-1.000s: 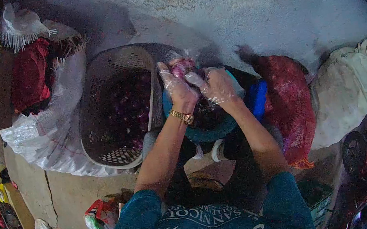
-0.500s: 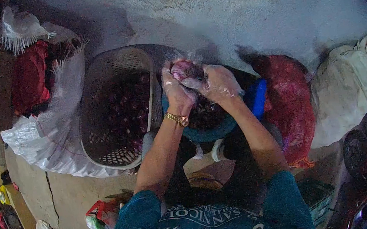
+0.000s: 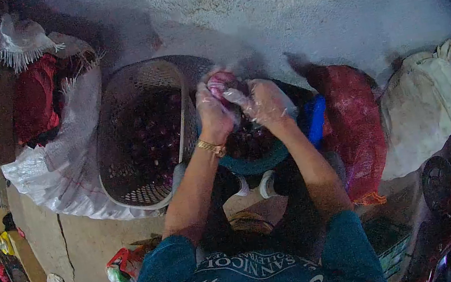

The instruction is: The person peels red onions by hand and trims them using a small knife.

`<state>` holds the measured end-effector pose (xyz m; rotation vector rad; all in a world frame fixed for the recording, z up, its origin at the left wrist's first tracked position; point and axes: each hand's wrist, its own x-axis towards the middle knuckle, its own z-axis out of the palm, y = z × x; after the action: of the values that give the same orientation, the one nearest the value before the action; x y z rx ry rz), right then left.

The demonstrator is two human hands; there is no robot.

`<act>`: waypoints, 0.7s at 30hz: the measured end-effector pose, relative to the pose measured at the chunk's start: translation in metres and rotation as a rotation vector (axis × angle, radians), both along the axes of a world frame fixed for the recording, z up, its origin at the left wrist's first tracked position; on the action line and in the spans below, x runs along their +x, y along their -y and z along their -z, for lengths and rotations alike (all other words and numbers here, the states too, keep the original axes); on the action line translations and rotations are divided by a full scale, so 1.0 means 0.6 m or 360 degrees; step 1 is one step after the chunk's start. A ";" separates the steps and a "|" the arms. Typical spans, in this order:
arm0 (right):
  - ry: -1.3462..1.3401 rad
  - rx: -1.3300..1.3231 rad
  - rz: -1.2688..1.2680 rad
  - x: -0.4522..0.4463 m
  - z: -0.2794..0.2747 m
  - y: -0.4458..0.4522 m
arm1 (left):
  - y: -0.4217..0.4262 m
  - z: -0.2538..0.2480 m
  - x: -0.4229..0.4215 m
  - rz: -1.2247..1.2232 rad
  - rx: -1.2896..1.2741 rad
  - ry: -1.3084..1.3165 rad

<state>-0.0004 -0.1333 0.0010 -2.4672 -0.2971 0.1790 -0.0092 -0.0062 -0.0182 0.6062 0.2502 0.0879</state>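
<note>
Fingers of my left hand (image 3: 215, 113) curl around the purple bulb (image 3: 219, 82), best held steady, unsqueezed; whether my right hand (image 3: 268, 101) grips, I cannot tell.

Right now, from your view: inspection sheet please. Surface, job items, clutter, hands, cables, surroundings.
Surface: bare floor, cracked at left.
Job items: red onion in hand; teal basin beneath, dark contents unclear; perforated plastic basket beside it holds purple bulbs, probably onions.
Clutter: white woven sack left; red mesh sack and off-white sack right.
Hands: both in clear plastic gloves; left hand holds the onion, right hand close against it.
Cables: nothing seen.
Surroundings: rough pale wall ahead; dim light.
</note>
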 end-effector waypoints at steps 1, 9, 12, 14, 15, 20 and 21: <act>0.0004 0.0003 0.0003 0.001 -0.010 0.010 | -0.008 -0.009 -0.002 0.0003 0.0003 0.0004; 0.0416 -0.0211 -0.0176 -0.004 -0.012 0.018 | -0.007 0.004 -0.002 0.0379 -0.0241 -0.0180; 0.0500 -0.0108 -0.0100 -0.007 0.004 -0.001 | -0.013 0.012 0.002 0.0185 -0.0309 -0.0172; 0.0508 -0.0067 -0.0081 -0.010 0.007 -0.006 | -0.023 0.034 0.002 0.0141 -0.0345 -0.0153; 0.0364 -0.0115 -0.0082 -0.015 -0.002 -0.009 | -0.028 0.039 -0.002 0.0235 -0.0498 0.0041; 0.0394 -0.0118 -0.0061 -0.015 0.032 -0.012 | 0.001 0.003 -0.003 -0.0084 -0.0441 -0.0235; 0.0369 -0.0112 -0.0055 -0.019 0.025 -0.014 | 0.003 -0.006 -0.006 -0.0112 -0.0447 -0.0294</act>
<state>-0.0120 -0.1251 -0.0142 -2.5563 -0.4390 -0.0849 -0.0128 -0.0082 -0.0145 0.3257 0.4549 0.0629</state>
